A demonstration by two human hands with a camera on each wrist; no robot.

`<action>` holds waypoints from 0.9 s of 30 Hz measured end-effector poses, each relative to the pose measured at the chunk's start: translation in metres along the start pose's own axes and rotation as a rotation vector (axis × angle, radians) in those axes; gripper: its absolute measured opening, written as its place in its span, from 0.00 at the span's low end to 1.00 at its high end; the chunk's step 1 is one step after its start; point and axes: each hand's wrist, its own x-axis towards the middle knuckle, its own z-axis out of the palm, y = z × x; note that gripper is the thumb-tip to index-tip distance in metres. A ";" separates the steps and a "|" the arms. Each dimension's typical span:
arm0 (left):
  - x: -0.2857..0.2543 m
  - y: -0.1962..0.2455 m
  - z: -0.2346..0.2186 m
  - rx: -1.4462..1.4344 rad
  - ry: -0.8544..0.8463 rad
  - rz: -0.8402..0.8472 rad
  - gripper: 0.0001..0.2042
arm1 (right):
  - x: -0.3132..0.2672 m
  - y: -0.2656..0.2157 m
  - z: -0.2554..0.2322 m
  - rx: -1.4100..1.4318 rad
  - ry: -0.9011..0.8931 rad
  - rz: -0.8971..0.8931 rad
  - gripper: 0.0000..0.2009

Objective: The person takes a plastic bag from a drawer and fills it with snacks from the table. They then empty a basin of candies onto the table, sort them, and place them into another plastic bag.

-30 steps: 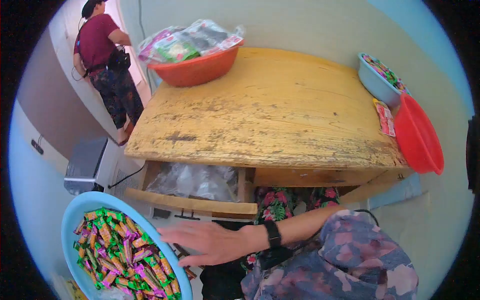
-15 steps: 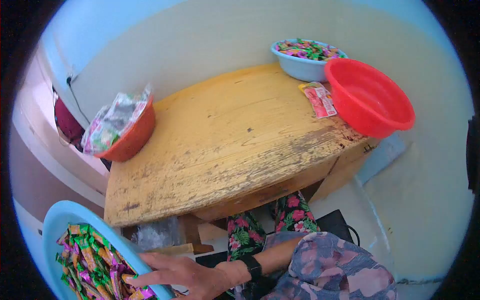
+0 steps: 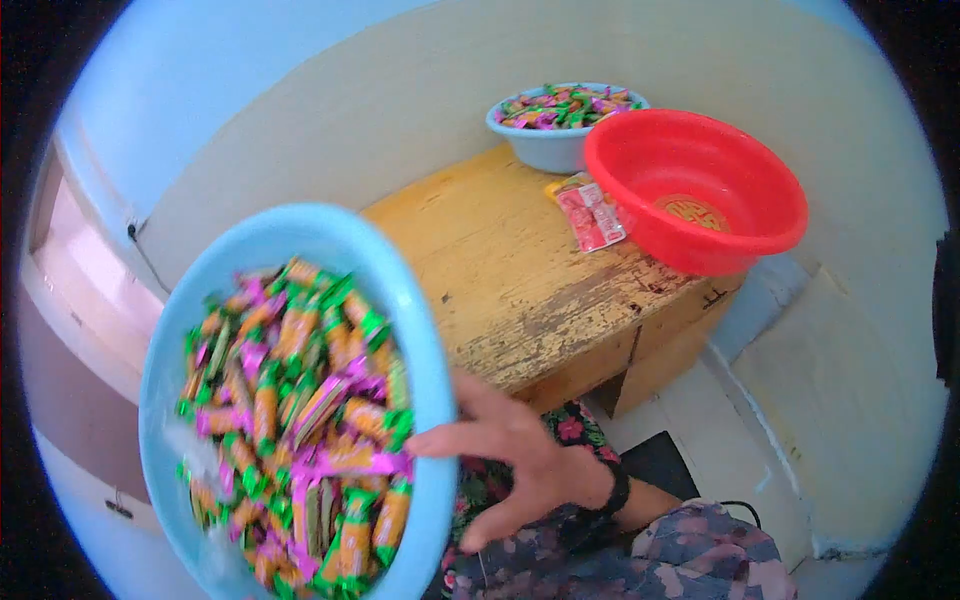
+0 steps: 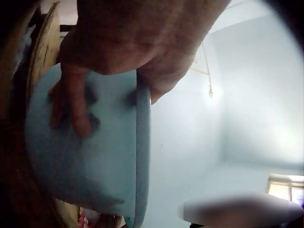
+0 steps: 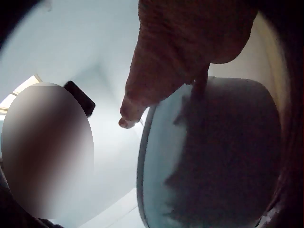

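A light-blue basin [image 3: 425, 300] full of wrapped candies [image 3: 300, 400] in orange, green and purple is held up and tilted in the head view. My left hand [image 4: 118, 47] grips its rim in the left wrist view, with fingers pressed on the outer wall and the thumb side over the edge; the basin hides this hand from the head view. On the near right side, my right hand [image 3: 525, 460] holds the rim, one finger reaching over it and the thumb hanging apart. The right wrist view shows the right hand [image 5: 185, 52] above the basin's edge, with fingers on both sides.
Beyond the basin stands a worn yellow wooden table [image 3: 500, 290]. A red basin [image 3: 700, 150] sits by its right corner, next to a red packet [image 3: 595, 218]. Behind these, another blue basin [image 3: 545, 150] holds more candies. Curved walls surround the table, with a doorway at left.
The candy-filled basin has come up and to the right from low at left, covering part of the table. My view has turned right; the orange basin and the other person are out of sight.
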 end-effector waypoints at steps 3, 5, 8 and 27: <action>0.030 0.029 0.057 -0.263 -0.118 -0.145 0.29 | -0.010 0.007 -0.025 0.055 0.062 0.048 0.35; 0.049 0.029 0.079 -0.277 -0.252 -0.042 0.31 | -0.010 0.004 -0.040 0.036 0.088 0.158 0.29; 0.062 0.049 0.131 -0.322 -0.358 -0.015 0.33 | -0.002 0.012 -0.057 0.174 0.155 0.361 0.30; 0.092 0.087 0.208 -0.206 -0.783 -0.341 0.37 | 0.053 -0.006 -0.139 -1.071 0.319 -0.212 0.20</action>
